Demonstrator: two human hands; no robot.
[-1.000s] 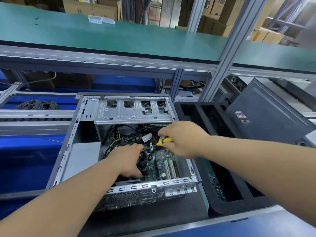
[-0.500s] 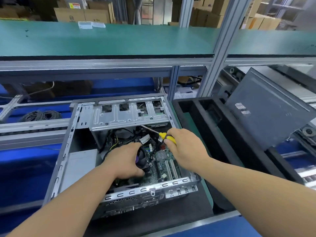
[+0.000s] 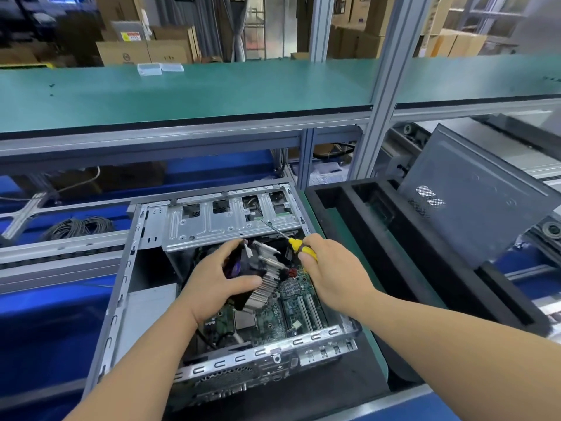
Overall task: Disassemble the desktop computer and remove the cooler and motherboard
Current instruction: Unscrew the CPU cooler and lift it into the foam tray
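A green-topped shelf (image 3: 212, 95) on grey aluminium posts (image 3: 381, 86) — cardboard boxes (image 3: 145, 51) stacked behind it.

The computer case (image 3: 127, 287) lies open at the centre of the workbench. Inside it, the motherboard (image 3: 273, 317) lies on the floor of the case, toward 3 o'clock, and the drive cage (image 3: 224, 223) sits behind it at 12 o'clock. The left hand (image 3: 212, 284) holds the cooler (image 3: 261, 275) tilted above the motherboard. The right hand (image 3: 331, 275) is just beside it at 3 o'clock, with the screwdriver (image 3: 291, 241) pointing toward 11 o'clock over the drive cage. A foam tray (image 3: 394, 253) lies at 3 o'clock from the case (a side panel (image 3: 473, 202) leans in it). A cable coil (image 3: 79, 227) lies at 10 o'clock, and a shelf (image 3: 212, 92) runs above, behind everything.
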